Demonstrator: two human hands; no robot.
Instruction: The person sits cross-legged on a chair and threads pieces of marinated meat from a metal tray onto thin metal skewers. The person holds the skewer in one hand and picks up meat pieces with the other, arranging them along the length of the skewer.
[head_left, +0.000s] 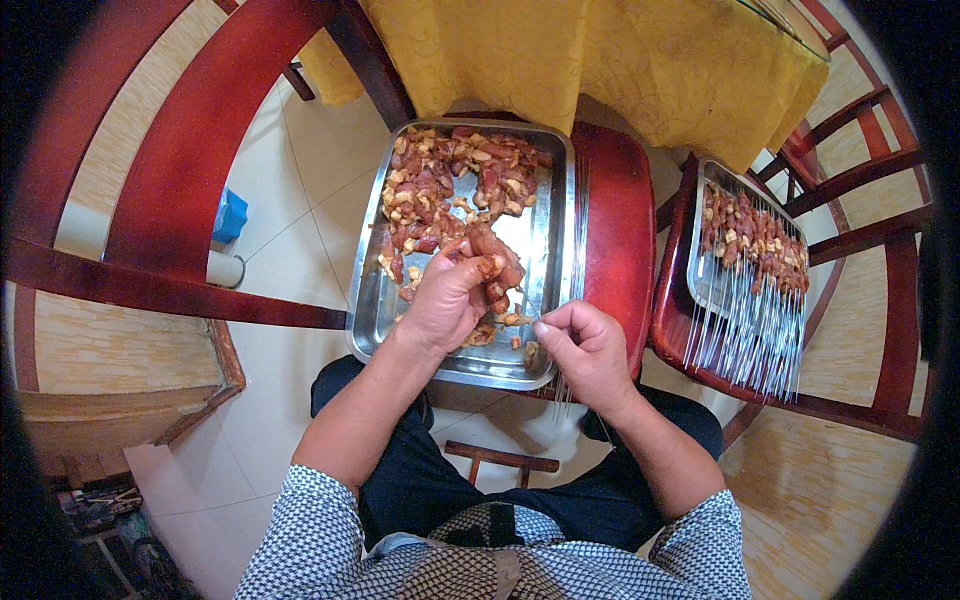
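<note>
My left hand (450, 296) holds a piece of raw marinated meat (495, 251) over a stainless steel tray (360, 300). Between the fingers of my right hand (585, 349) is a thin metal skewer (527, 296), its tip end directed at that meat. Whether the point has entered the meat is hidden by my fingers. Meat chunks and paler pieces (427, 195) are heaped in the tray's far and left parts, with a few scraps (480, 335) near my wrists. Loose metal skewers (582, 225) lie along the tray's right side, on the red wooden chair seat (619, 225).
On a second red chair (675, 330) at the right, another metal tray (697, 262) carries many loaded meat skewers (757, 240), their bare ends overhanging the seat. A yellow tablecloth (510, 60) hangs just beyond my tray. A chair back (180, 292) stands close on the left.
</note>
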